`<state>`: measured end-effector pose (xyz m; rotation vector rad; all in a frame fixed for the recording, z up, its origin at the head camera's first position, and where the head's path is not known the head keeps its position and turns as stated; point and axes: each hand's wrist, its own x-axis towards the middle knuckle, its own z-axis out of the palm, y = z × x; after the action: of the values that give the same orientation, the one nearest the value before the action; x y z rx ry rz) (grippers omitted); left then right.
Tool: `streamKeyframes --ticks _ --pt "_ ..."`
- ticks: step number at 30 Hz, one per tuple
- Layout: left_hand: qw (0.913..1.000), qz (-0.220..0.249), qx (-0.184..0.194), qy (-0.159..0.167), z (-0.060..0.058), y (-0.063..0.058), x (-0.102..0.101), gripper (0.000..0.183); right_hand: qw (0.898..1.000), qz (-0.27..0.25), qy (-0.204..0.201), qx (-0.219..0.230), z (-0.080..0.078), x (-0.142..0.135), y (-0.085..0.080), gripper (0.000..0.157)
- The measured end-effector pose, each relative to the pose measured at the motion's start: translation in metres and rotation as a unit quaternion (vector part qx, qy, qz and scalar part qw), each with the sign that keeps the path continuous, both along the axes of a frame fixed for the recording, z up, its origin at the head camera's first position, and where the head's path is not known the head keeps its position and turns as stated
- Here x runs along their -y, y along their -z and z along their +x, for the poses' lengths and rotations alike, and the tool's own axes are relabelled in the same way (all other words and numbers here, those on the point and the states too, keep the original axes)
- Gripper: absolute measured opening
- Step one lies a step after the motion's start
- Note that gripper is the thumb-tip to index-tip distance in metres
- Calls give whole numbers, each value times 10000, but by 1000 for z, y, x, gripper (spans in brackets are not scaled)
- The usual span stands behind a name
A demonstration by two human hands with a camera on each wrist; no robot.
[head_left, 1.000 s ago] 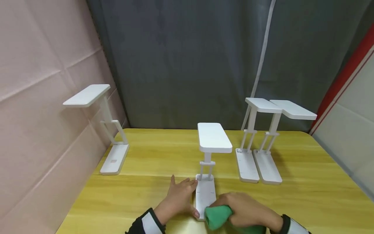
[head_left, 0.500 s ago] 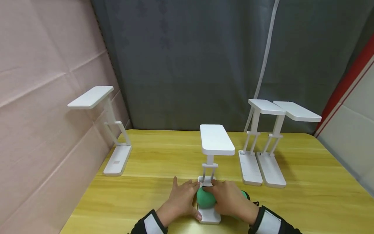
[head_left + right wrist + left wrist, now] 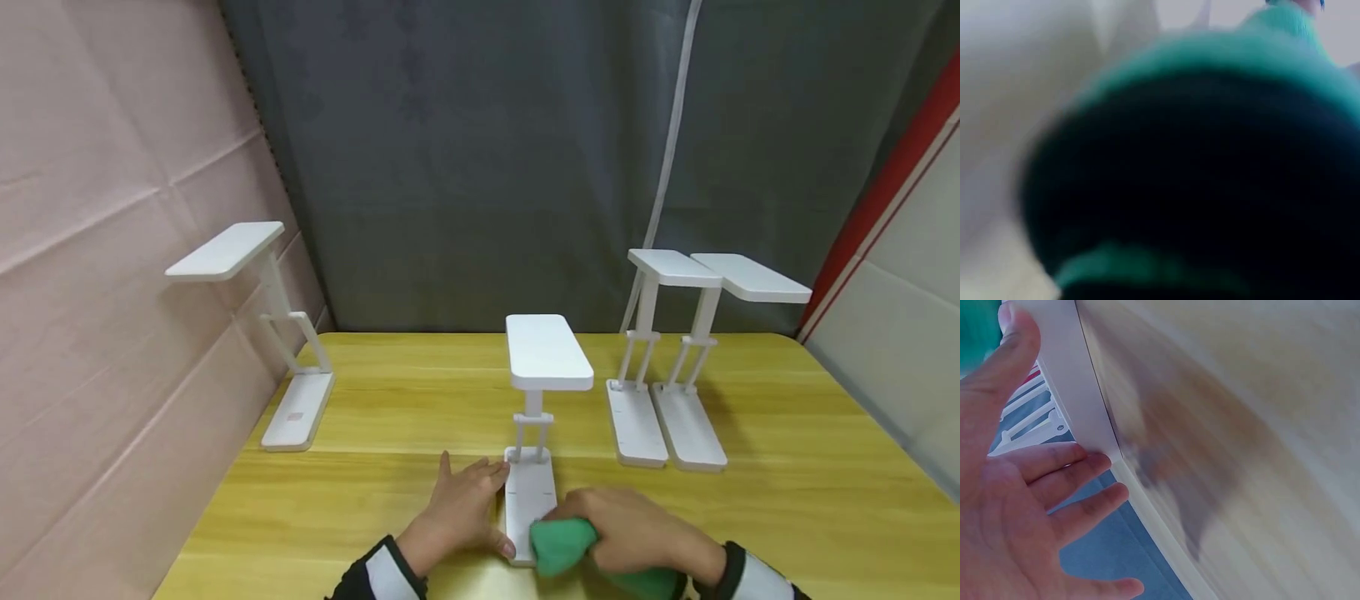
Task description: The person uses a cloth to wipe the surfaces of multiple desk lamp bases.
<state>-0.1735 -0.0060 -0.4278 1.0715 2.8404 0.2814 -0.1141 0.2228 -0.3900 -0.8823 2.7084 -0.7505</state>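
A white folding desk lamp [image 3: 551, 354] stands upright in the middle of the wooden table, its flat head raised above a long base [image 3: 529, 493]. My left hand [image 3: 459, 510] lies along the base's left side, fingers straight and thumb at the near end. Up close in the left wrist view, the thumb and fingertips touch the base edge [image 3: 1075, 369]. My right hand [image 3: 633, 533] grips a bunched green cloth [image 3: 561, 546] at the base's near right corner. Blurred green cloth [image 3: 1210, 53] and a dark shape fill much of the right wrist view, hiding the fingers.
Another white lamp [image 3: 298, 410] stands at the left by the pink wall covering [image 3: 112, 333]. Two more, a nearer-left lamp [image 3: 637, 423] and its neighbour [image 3: 690, 427], stand side by side at the right. A dark grey curtain [image 3: 465, 167] hangs behind the table [image 3: 405, 392].
My right hand moved the green cloth up the base toward the lamp's stem, then back to the near right corner. My left hand has stayed at the base's left side.
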Motion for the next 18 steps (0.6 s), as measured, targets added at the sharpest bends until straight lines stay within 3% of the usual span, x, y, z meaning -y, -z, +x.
streamKeyframes --ticks 2,5,9,11,14,18 --pt "10000 8 20 -12 -1 0 0 109 9961 295 801 -217 -13 -7 -2 56" --pt "10000 -13 43 -43 -1 2 0 110 9723 1207 1626 -1165 -31 -11 6 51" --pt "10000 -26 90 9 2 5 0 110 9191 2327 1908 -2542 -45 -6 32 39" --pt "9999 8 94 62 4 6 0 110 9019 2540 1919 -2918 -47 -3 41 35" --pt "9999 74 14 90 4 6 -1 110 8969 2593 1794 -3102 -46 1 45 34" --pt "9999 93 -68 81 0 3 0 110 9113 2654 1308 -2864 -42 2 37 38"
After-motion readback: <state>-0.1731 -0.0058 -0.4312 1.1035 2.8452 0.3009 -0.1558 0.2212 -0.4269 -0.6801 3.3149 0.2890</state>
